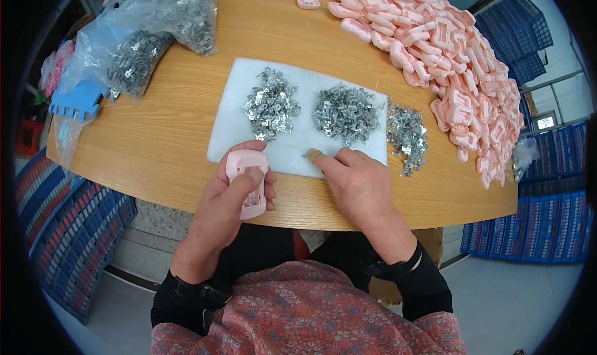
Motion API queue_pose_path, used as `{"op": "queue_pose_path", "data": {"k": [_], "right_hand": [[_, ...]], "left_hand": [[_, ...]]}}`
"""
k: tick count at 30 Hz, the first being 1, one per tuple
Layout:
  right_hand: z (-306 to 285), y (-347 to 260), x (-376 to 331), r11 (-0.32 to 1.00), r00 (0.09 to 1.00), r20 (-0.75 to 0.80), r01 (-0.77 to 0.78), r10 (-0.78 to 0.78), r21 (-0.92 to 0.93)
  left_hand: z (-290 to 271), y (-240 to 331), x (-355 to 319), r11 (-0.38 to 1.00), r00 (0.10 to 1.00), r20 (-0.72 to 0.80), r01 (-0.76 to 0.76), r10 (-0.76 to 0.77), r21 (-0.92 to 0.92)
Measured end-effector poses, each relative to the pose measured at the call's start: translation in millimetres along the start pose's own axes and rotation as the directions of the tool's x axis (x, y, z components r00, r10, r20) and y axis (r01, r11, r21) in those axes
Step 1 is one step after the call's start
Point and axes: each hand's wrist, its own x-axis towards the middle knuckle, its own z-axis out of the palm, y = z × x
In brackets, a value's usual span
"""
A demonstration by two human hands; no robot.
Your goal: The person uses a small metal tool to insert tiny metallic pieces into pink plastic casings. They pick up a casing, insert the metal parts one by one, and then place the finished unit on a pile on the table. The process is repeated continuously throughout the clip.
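- Pale pink plastic: one shell (pixel 246 158), held in the left hand (pixel 216 199) by the near left edge of the white foam sheet (pixel 306 120).
- Left grip closed round its sides, thumb laid across the recessed window; whether metal sat inside, I could not tell.
- Shell's long axis ran near to far, near end slightly right; window faced up.
- Right hand (pixel 359 184) at the sheet's near edge, fingers bent together, a tan covering at one fingertip; could not tell whether they pinched anything.
- Step, in my judgement: fitting small metal parts from the left pile (pixel 272 106) or right pile (pixel 347 113) into the shell.
- Next move seemed to call for a single part, turned correctly, brought leftward to the window, thumb lifted clear.
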Motion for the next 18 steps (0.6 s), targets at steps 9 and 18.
{"op": "queue_pose_path", "data": {"k": [9, 18], "right_hand": [[-11, -1, -7, 0.978, 0.983, 0.065, -0.179, 0.172, 0.112], [-10, 17, -7, 0.955, 0.956, -0.017, -0.292, 0.293, 0.042]], "left_hand": [[4, 2, 0, 0.999, 1.000, -0.025, 0.018, -0.017, 0.030], [4, 0, 0, 0.999, 1.000, -0.011, 0.002, -0.001, 0.043]]}}
